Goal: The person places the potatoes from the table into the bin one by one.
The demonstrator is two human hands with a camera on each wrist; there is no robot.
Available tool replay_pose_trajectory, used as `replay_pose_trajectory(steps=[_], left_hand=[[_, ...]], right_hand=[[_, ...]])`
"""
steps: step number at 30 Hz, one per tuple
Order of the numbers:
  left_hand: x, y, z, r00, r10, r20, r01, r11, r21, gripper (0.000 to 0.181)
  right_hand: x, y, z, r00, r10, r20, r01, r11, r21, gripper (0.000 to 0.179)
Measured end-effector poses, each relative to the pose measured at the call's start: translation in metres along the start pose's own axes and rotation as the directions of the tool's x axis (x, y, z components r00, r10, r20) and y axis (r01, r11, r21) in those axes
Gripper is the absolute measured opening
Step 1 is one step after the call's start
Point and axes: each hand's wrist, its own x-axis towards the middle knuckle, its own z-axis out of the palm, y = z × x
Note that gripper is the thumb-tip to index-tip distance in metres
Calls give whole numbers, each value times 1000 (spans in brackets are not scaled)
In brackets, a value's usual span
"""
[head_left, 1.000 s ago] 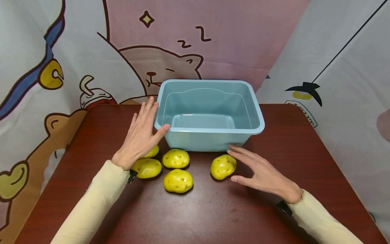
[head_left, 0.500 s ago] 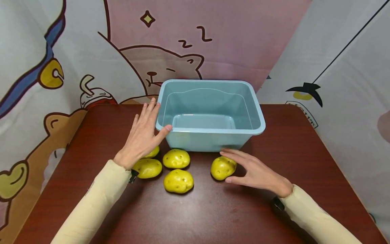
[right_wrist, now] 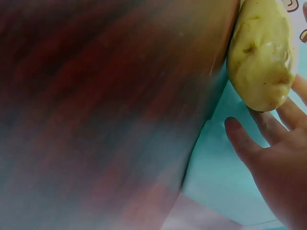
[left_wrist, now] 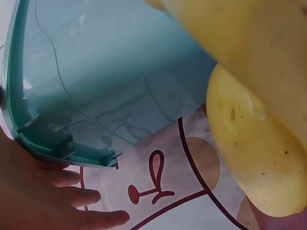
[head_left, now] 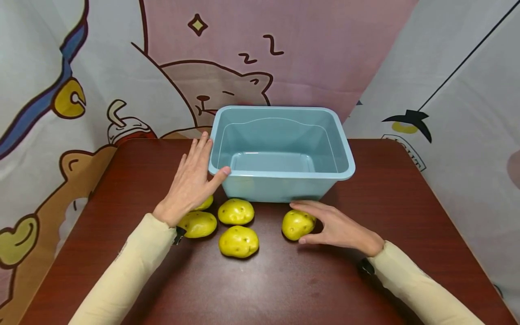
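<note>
The table (head_left: 284, 289) is dark reddish brown and somewhat shiny; behind it hangs a cloth (head_left: 325, 54) with cartoon drawings. The blue bin (head_left: 284, 187) stands at the table's far side. The left hand (head_left: 192, 178) has straight fingers beside this bin, its thumb over the near rim. The right hand (head_left: 339, 225) is not closed, with relaxed fingers around the single potato (head_left: 298, 225) before the bin. Four other potatoes (head_left: 238, 242) lie further left; in the head view, the left hand partly hides one. Only the left wrist view shows ribs (left_wrist: 67, 148) under the rim; the right wrist view shows one fingertip (right_wrist: 234, 128) apart from the single potato.
</note>
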Motion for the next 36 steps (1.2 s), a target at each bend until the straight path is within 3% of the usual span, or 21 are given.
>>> replay_pose_trajectory(steps=[9, 16, 36], left_hand=[[-1, 2, 0, 1000, -13, 19, 13, 1000, -7, 95], [0, 4, 1, 1000, -7, 15, 8, 1000, -9, 95], [-1, 3, 1, 1000, -6, 6, 6, 1000, -7, 95]], right_hand=[[4, 5, 1, 999, -1, 32, 1, 1000, 3, 89], [5, 6, 2, 999, -26, 41, 26, 1000, -4, 80], [-3, -8, -9, 995, -44, -87, 44, 999, -5, 75]])
